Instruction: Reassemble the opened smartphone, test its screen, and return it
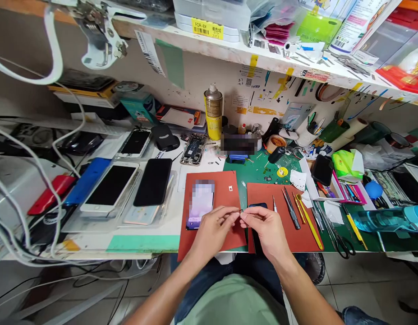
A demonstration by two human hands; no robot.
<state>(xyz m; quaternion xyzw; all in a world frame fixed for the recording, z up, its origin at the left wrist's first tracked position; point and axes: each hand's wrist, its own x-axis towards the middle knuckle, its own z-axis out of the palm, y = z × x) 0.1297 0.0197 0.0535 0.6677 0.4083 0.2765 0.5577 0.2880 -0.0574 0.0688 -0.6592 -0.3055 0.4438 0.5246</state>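
Note:
My left hand (215, 228) and my right hand (266, 225) meet fingertip to fingertip above the gap between two red-brown mats. Both are pinched around something small and dark, too small to make out. Beside my left hand a phone with a lit screen (201, 203) lies on the left mat (229, 234). A small white card tray (230, 188) rests on that mat, farther back. Under my right hand a dark phone (258, 206) is partly hidden on the right mat (305, 241). Tweezers (291, 210) and a yellow-handled tool (310, 223) lie to its right.
Several phones, including a white one (110, 187) and a black one (153, 181), lie at the left. A spray can (213, 113) stands at the back. Scissors (340, 241) and a blue bottle (381, 220) lie right. A loaded shelf (269, 63) overhangs the bench.

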